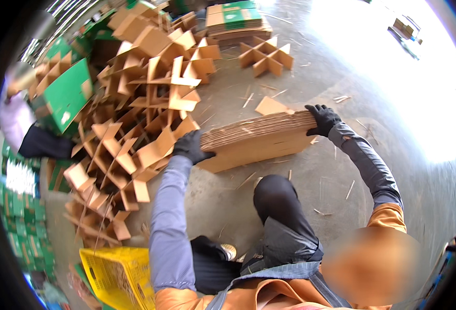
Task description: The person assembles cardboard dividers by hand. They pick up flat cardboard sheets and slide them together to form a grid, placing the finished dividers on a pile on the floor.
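Note:
A thick stack of brown cardboard sheets (261, 146) stands on edge in front of my knees, its layered top edges facing up. My left hand (190, 147), in a black glove, grips its left end with the thumb on the near face. At the right end my right hand (323, 120), gloved alike, is closed around the upper corner. A loose cardboard piece (273, 106) shows just behind the stack. Whether the stack's lower edge touches the floor I cannot tell.
Interlocked cardboard dividers (155, 82) pile up on the left, with a single divider (266, 56) farther back. Flat cardboard (235, 20) lies stacked beyond. A yellow crate (117, 276) stands at lower left. Another person (18, 119) is beside a green box (65, 95). Scraps litter the concrete floor (393, 170).

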The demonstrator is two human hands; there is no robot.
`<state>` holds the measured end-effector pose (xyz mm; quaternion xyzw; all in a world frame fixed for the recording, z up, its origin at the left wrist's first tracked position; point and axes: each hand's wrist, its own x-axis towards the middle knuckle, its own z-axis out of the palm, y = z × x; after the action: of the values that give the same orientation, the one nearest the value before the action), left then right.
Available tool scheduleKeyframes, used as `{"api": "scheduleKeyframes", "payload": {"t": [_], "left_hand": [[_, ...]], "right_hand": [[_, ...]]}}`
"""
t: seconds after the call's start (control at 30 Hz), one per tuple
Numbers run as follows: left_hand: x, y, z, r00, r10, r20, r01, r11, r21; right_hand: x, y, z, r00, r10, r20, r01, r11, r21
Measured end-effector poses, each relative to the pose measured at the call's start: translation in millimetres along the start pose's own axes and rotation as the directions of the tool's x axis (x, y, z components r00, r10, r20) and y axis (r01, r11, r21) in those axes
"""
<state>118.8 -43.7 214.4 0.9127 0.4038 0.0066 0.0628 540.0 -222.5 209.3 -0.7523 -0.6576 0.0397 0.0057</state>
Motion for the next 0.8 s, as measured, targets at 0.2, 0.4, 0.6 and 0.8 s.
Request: {"api": "scheduleKeyframes", "payload": {"t": [0.2, 0.4, 0.6, 0.8], "left_hand": [[36.7, 40.2, -4.2, 0.999, 0.049, -0.021, -0.05, 0.998, -0.047], [63.4, 47.1, 2.4, 0.993, -0.115, -0.003, 0.115, 0.993, -0.038], [51.8, 10.1, 13.2, 0.988, 0.031, -0.154, -0.036, 0.999, -0.029], [36.4, -23.0, 27.4, 0.958, 0.028, -0.284, -0.098, 0.967, -0.237]], "right_hand": [[23.9, 18.2, 4.7, 0.982, -0.068, -0.176, 0.068, 0.998, -0.006], [58.3, -25.6, 4.4, 0.921, 0.378, -0.099, -0.367, 0.924, 0.109], [15.4, 22.8, -1.2, 0.916, 0.395, 0.071, -0.401, 0.893, 0.204], [-193.3, 154.9, 76.1, 0.595, 0.801, 0.07, -0.665, 0.441, 0.603]]}}
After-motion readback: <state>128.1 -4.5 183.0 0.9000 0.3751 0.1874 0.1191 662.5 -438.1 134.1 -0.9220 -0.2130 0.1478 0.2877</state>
